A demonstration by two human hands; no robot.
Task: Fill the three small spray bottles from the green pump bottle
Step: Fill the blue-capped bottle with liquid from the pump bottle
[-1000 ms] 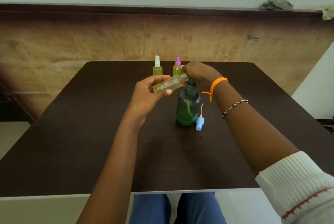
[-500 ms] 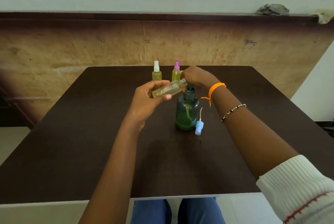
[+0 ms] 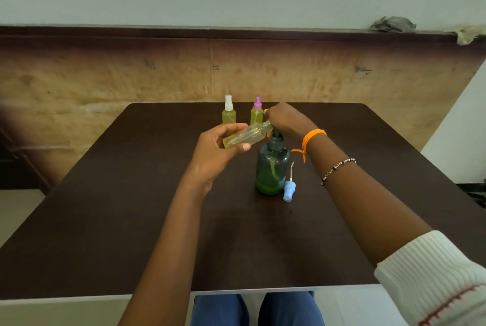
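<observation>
A green pump bottle (image 3: 272,168) stands near the middle of the dark table (image 3: 131,194). My right hand (image 3: 285,118) rests on top of its pump head, covering the nozzle. My left hand (image 3: 218,146) grips a small uncapped spray bottle (image 3: 247,134), tilted almost flat, its neck at the pump spout. It holds yellowish liquid. Its blue spray cap (image 3: 288,190) with dip tube lies on the table, right of the pump bottle. Behind stand two capped small bottles of yellow liquid, one white-topped (image 3: 228,111), one pink-topped (image 3: 257,112).
The table's far edge meets a worn brown wall panel. Crumpled cloths (image 3: 393,24) lie on the ledge at the upper right. My knees in blue trousers (image 3: 252,310) show below the table's near edge.
The hands and bottles keep their hold on each other. The whole scene sits slightly lower in view as my head tilted up.
</observation>
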